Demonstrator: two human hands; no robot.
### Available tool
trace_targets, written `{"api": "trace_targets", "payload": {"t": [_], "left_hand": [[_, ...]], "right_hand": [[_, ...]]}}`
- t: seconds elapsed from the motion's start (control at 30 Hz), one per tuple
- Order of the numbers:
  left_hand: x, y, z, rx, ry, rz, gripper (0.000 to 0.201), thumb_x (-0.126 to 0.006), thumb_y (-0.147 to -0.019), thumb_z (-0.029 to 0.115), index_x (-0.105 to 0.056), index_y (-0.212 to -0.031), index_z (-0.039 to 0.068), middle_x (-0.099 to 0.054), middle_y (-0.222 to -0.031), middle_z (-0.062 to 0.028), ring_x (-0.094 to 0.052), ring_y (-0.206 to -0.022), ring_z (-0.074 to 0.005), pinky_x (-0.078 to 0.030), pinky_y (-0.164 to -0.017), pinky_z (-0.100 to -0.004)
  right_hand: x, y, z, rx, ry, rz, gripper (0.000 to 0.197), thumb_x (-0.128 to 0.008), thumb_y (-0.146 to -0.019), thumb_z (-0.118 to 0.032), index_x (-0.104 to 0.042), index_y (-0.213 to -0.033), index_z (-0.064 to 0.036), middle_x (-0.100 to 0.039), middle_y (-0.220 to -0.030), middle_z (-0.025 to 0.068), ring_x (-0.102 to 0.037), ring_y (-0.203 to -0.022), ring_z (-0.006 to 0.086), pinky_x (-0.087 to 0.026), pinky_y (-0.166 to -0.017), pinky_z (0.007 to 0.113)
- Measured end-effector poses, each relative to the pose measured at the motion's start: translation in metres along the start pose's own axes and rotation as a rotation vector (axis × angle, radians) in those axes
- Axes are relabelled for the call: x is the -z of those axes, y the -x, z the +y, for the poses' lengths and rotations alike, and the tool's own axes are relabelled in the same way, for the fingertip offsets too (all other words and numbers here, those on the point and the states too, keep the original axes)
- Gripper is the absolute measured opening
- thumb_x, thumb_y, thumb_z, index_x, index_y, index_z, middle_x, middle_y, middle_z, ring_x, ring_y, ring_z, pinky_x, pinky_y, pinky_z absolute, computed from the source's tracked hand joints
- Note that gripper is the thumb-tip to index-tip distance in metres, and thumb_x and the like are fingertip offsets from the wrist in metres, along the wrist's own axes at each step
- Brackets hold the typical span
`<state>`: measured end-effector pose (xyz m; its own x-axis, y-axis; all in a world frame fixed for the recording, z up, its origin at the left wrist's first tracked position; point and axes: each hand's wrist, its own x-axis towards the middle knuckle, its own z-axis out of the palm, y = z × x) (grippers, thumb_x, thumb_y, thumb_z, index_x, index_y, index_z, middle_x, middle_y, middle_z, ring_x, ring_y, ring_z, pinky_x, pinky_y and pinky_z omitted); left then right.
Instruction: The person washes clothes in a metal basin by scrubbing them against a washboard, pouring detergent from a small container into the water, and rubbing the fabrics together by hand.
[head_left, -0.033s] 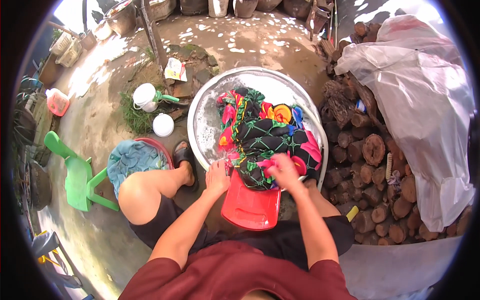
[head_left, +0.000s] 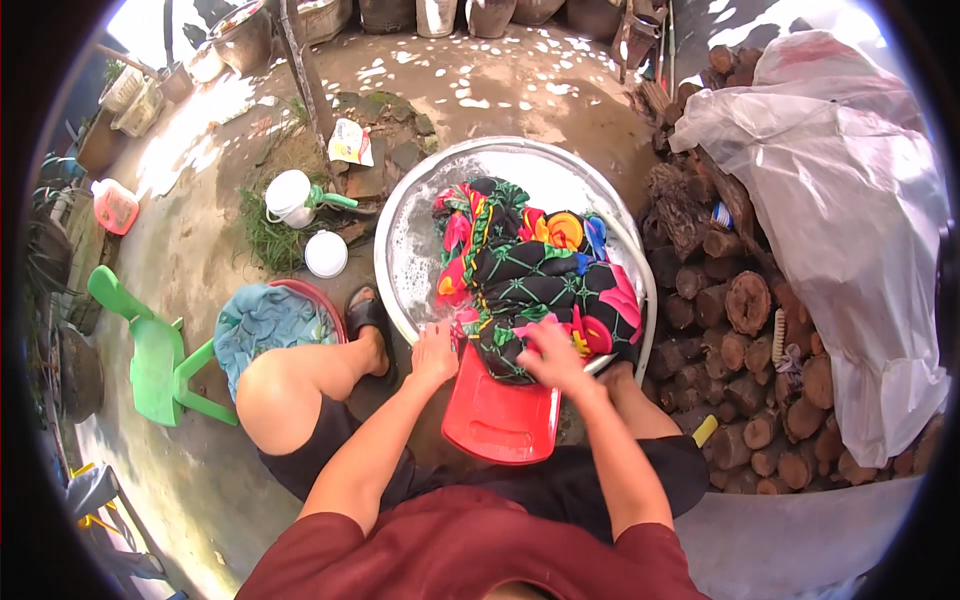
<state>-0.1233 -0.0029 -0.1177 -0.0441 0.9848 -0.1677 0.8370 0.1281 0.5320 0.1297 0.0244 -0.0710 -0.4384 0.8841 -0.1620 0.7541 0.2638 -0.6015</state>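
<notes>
A wet black cloth with a bright floral pattern lies bunched in a large round metal basin with soapy water. Its near end drapes over a red plastic piece with a slot between my knees. My left hand is closed on the cloth's edge at the red piece's upper left corner. Bent over the cloth a little to the right, my right hand has its fingers curled into the fabric. The fingertips of both hands are partly hidden.
Left of my foot stands a red tub of blue cloth, beside a small green chair. A white bucket and white lid-like round tub sit beyond. Stacked logs under plastic sheeting border the right.
My right hand has shifted slightly left and down along the cloth. The left hand stays at the same corner, and the cloth's near folds have moved a little.
</notes>
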Motion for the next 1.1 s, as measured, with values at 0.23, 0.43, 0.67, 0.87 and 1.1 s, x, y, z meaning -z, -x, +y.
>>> {"api": "trace_targets", "payload": {"t": [0.23,0.43,0.67,0.87,1.1], "left_hand": [[-0.039,-0.061,-0.025,-0.066,-0.005,-0.299,0.028,-0.055,-0.079,0.010,-0.058,-0.107,0.007,-0.061,-0.096,-0.0171,-0.058,-0.092,-0.0361,-0.046,-0.084,-0.0437],[0.075,-0.142,0.054,-0.365,0.478,-0.011,0.013,-0.047,-0.093,0.017,-0.050,-0.090,0.005,-0.055,-0.080,-0.0132,-0.055,-0.077,-0.0248,-0.044,-0.072,-0.0370],[0.170,-0.138,0.130,-0.692,0.307,0.221,0.012,-0.050,-0.089,0.014,-0.052,-0.099,0.007,-0.057,-0.087,-0.0115,-0.057,-0.084,-0.0257,-0.044,-0.076,-0.0373],[0.061,-0.114,0.023,-0.646,-0.189,0.113,0.032,-0.053,-0.081,0.008,-0.056,-0.113,0.010,-0.057,-0.109,-0.0143,-0.055,-0.103,-0.0307,-0.041,-0.085,-0.0443],[0.008,-0.093,-0.007,-0.478,-0.471,-0.191,0.082,-0.073,-0.071,0.027,-0.032,-0.141,0.022,-0.032,-0.145,-0.0115,-0.027,-0.136,-0.0326,-0.032,-0.097,-0.0616]], "right_hand": [[-0.023,0.012,0.003,0.057,0.063,0.273,0.030,-0.068,-0.067,-0.005,-0.057,-0.096,-0.0061,-0.056,-0.098,0.0142,-0.054,-0.098,0.0338,-0.044,-0.082,0.042],[0.143,-0.015,-0.007,-0.081,-0.128,0.831,0.010,-0.054,-0.072,0.001,-0.055,-0.081,-0.0010,-0.054,-0.070,0.0061,-0.050,-0.069,0.0119,-0.044,-0.063,0.029],[0.199,-0.014,0.014,-0.024,-0.134,1.023,0.025,-0.047,-0.073,0.009,-0.057,-0.093,-0.0018,-0.058,-0.083,0.0092,-0.056,-0.078,0.0191,-0.046,-0.076,0.030],[0.061,-0.006,0.076,-0.155,0.014,0.620,0.045,-0.046,-0.066,0.013,-0.058,-0.105,-0.0045,-0.061,-0.098,0.0167,-0.059,-0.097,0.0323,-0.046,-0.087,0.037],[-0.022,-0.024,-0.006,-0.033,0.224,0.287,0.054,-0.062,-0.072,-0.005,-0.048,-0.124,-0.0063,-0.045,-0.130,0.0162,-0.039,-0.126,0.0360,-0.031,-0.105,0.047]]}}
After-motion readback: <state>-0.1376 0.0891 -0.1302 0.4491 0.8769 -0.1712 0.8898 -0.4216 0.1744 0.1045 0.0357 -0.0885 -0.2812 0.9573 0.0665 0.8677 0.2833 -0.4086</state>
